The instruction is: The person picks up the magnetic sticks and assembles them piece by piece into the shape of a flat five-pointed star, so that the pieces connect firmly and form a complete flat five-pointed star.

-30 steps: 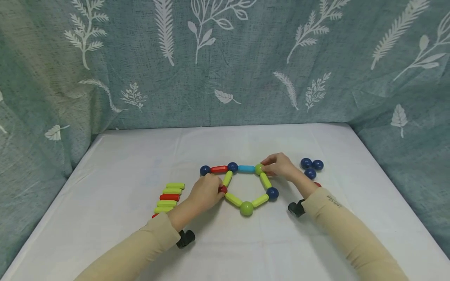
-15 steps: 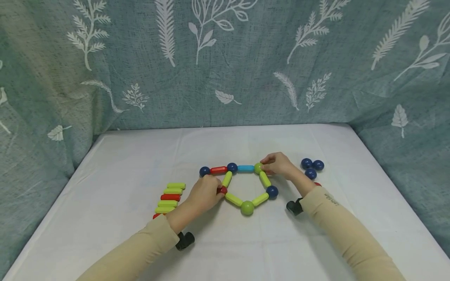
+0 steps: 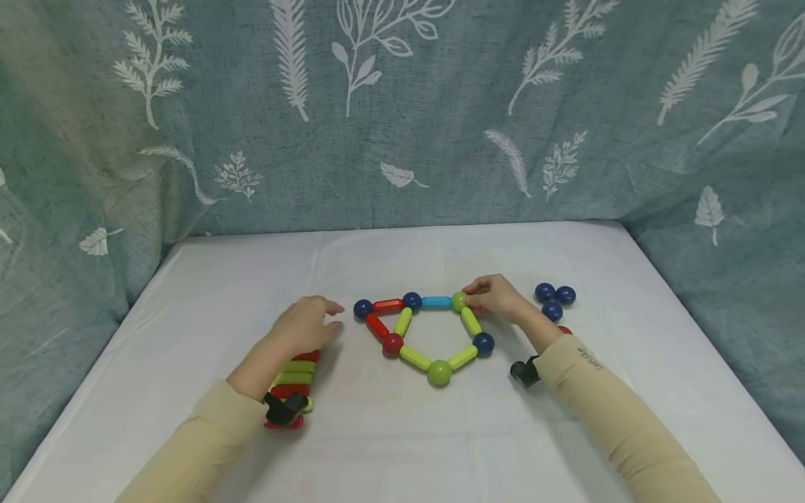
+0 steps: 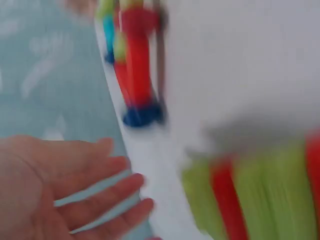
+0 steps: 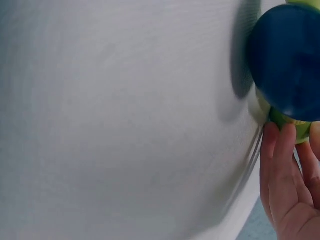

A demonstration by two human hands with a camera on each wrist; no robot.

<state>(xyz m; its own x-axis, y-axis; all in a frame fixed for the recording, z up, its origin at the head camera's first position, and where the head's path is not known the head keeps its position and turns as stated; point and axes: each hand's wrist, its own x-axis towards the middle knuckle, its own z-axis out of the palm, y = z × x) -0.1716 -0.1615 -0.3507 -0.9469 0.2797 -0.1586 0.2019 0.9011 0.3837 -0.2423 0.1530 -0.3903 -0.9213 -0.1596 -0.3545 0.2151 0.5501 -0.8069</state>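
Observation:
Rods and balls form a joined loop on the white tabletop in the head view. My right hand [image 3: 499,297] pinches the green ball [image 3: 459,301] at its far right corner, and a blue rod [image 3: 437,302] runs left from there. In the right wrist view a dark blue ball [image 5: 285,60] looms over the fingers and partly hides that green ball. My left hand [image 3: 303,327] hovers, fingers spread and holding nothing, left of the corner blue ball [image 3: 363,309]. Two red rods [image 3: 378,327] meet at that ball, one leading down to the red ball [image 3: 393,344].
A row of loose green and red rods [image 3: 293,378] lies under my left forearm. Several spare balls, three of them dark blue [image 3: 552,311], sit beyond my right wrist. Behind the table hangs a leaf-patterned green curtain [image 3: 402,126].
My left hand has let go near the red ball and moved left over the loose rods, uncovering a red rod between the blue and red balls. My right hand keeps its place.

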